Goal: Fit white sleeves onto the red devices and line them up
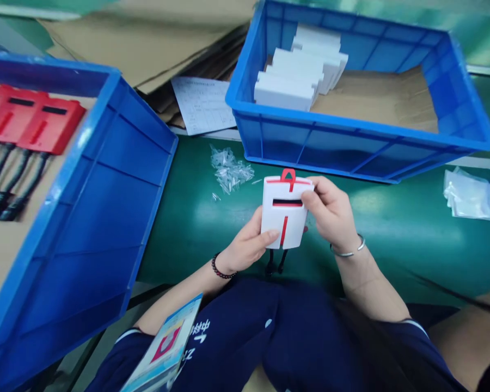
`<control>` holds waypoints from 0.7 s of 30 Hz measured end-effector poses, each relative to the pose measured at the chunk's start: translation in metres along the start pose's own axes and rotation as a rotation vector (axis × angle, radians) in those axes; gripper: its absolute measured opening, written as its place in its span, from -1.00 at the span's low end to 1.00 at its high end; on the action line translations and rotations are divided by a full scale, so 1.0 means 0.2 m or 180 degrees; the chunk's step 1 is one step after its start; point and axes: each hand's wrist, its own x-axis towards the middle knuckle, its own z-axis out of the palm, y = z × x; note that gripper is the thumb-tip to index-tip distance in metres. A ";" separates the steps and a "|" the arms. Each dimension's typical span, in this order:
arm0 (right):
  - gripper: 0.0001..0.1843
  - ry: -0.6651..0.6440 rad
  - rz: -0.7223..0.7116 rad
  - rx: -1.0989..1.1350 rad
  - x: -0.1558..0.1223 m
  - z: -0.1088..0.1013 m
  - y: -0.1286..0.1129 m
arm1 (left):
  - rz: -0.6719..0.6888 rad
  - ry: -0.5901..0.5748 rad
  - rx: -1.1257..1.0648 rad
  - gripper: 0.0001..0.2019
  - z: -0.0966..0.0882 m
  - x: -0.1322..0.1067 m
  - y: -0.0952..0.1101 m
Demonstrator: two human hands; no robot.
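**One white-and-red case (pixel 292 218) in hand, white face over red**

Item, the case: above the green desk (pixel 188 218), between the two blue bins; red loop at its far end, dark cords (pixel 270 264) at the near end.
Item, my left hand (pixel 251 239): closed round the lower left side, thumb on the white face.
Item, my right hand (pixel 330 209): thumb and fingers closed on the far right corner.
Done, as I judge it: the white face lies over the red part; whether it is fully seated I cannot tell.
Left, by my count: red units (pixel 44 122) with dark cords, no white on them, in the left bin (pixel 106 179). White pieces (pixel 289 81) stand stacked at the left end of the far bin (pixel 310 136); I cannot tell whether they hold red parts.
Loose: small clear pieces (pixel 231 170) beyond the left hand; clear bags (pixel 473 196) far right.
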 end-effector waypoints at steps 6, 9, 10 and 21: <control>-0.78 -0.0050 -0.0996 -0.0511 -0.04 -0.01 -0.08 | 0.0842 -0.0347 0.1021 -0.52 -0.08 -0.02 -0.03; -0.78 0.0002 -0.1083 -0.0466 -0.04 -0.02 -0.08 | 0.0954 -0.0505 0.1277 -0.50 -0.08 -0.01 0.00; -0.79 -0.0019 -0.1036 -0.0380 -0.04 -0.02 -0.07 | 0.0972 -0.0512 0.1390 -0.50 -0.07 -0.01 0.01; -0.77 0.0173 -0.0583 0.0754 -0.08 -0.06 0.15 | 0.0490 -0.0463 0.2718 -0.59 0.06 0.00 0.13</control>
